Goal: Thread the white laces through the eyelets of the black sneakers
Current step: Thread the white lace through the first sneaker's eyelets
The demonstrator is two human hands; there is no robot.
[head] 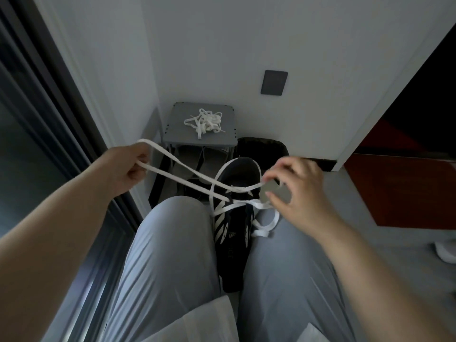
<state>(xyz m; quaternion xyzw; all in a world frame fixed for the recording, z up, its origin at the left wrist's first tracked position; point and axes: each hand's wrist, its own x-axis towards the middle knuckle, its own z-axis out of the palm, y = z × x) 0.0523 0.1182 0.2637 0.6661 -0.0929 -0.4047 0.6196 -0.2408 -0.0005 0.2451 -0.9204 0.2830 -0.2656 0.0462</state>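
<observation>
A: Fig. 1. Where does the sneaker (233, 233) sit?
B: Wedged between the left thigh (172, 243) and the right thigh (283, 267), in front of the person.
A: And the lace (259, 205)?
B: It runs from the left hand (125, 169), out to the left, across to the sneaker. The right hand (298, 191) pinches it just right of the sneaker.
A: Behind?
B: A rack (177, 124) against the wall (222, 45), with a spare lace bundle (204, 123) on top and slippers (197, 161) beneath. A bin (261, 146) stands to its right, a wall plate (274, 82) above.
</observation>
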